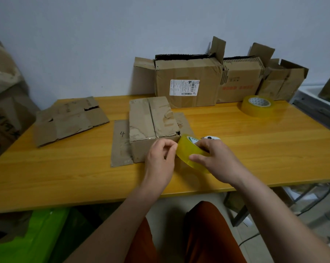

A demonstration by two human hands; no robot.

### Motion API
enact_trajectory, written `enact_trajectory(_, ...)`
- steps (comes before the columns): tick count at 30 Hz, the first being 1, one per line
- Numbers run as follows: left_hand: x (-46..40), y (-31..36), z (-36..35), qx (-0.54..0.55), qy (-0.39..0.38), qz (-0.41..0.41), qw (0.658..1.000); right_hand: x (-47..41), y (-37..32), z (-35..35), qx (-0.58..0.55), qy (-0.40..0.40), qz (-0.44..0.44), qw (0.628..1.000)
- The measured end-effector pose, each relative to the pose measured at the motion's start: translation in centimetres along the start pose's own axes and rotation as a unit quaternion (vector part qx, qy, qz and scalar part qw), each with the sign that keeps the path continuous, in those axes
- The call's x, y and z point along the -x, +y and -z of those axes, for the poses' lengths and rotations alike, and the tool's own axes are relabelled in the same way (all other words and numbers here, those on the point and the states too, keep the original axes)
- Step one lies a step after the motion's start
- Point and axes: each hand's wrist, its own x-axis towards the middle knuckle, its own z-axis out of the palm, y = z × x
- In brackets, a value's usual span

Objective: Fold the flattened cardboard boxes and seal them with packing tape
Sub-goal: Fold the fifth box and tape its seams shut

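A small folded cardboard box [150, 120] stands in the middle of the wooden table [255, 145], its top flaps closed and worn. It rests on a flattened box [120, 145] marked "4". My right hand [217, 160] grips a yellow tape roll [187, 149] just in front of the box's near right corner. My left hand [160, 160] pinches the tape's loose end at the roll's left edge, against the box's front face. Another flattened box [69, 118] lies at the table's left.
Three open cardboard boxes [187, 80] stand along the wall at the back right. A second tape roll [258, 105] lies in front of them. A white round object [211, 138] peeks out behind my right hand. Green bags [37, 234] sit below the table's left.
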Motion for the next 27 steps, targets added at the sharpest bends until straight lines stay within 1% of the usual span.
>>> enact_trajectory(5,0.4,0.1,0.2,-0.006,-0.009,0.012,1.000,-0.1,-0.1,-0.6,0.034,0.006,-0.006,0.999)
enact_trajectory(9,0.3,-0.2,0.4,0.008,-0.007,0.058,0.998,-0.2,-0.2,-1.3,0.052,-0.003,-0.008,0.999)
enact_trajectory(11,0.3,-0.3,0.4,-0.058,-0.006,0.046,0.997,-0.1,-0.2,-1.7,0.064,-0.006,-0.014,0.998)
enact_trajectory(13,0.7,-0.3,0.1,-0.124,-0.004,0.014,0.992,-0.1,-0.2,-2.2,0.084,-0.002,-0.018,0.996)
enact_trajectory(15,1.1,-0.3,-0.3,-0.162,-0.005,-0.011,0.987,-0.2,-0.2,-2.6,0.104,0.004,-0.020,0.994)
enact_trajectory(18,1.6,-0.4,-0.9,-0.198,-0.013,-0.013,0.980,-0.4,-0.2,-3.2,0.141,0.017,-0.016,0.990)
enact_trajectory(20,2.2,-0.2,-1.4,-0.186,-0.025,-0.018,0.982,-0.6,0.0,-3.4,0.157,0.030,-0.021,0.987)
enact_trajectory(22,2.7,-0.2,-1.7,-0.158,-0.030,-0.013,0.987,-0.7,0.3,-3.3,0.151,0.025,-0.031,0.988)
enact_trajectory(25,2.0,-0.9,-1.5,-0.064,-0.024,0.071,0.995,-0.6,0.5,-3.1,0.118,0.001,-0.031,0.993)
enact_trajectory(27,1.4,-1.3,-1.3,-0.002,-0.044,0.135,0.990,-0.5,0.5,-3.2,0.135,0.004,-0.022,0.991)
